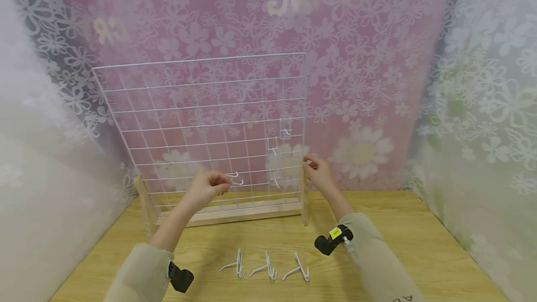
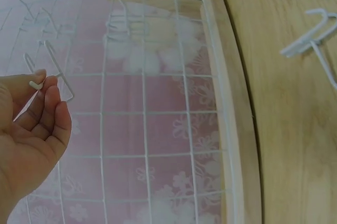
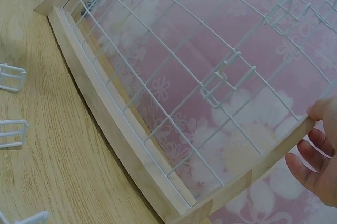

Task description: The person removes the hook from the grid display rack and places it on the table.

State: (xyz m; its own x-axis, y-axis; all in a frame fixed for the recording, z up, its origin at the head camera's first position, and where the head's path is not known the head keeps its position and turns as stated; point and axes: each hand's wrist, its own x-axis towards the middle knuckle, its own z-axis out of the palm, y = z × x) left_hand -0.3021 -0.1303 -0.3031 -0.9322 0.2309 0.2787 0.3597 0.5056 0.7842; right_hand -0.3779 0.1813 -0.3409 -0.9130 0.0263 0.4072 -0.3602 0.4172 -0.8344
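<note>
A white wire grid panel stands in a wooden base. My left hand is in front of its lower middle, pinching a white wire hook between thumb and fingers; the hook's prongs point toward the grid. My right hand grips the right edge of the rack near the top of the wooden side post, thumb on the near side. Three white hooks hang in the grid's right part: an upper hook, a middle hook and a lower hook.
Three more white hooks lie in a row on the wooden table before the rack: a left hook, a middle hook and a right hook. A pink flowered curtain hangs behind the rack.
</note>
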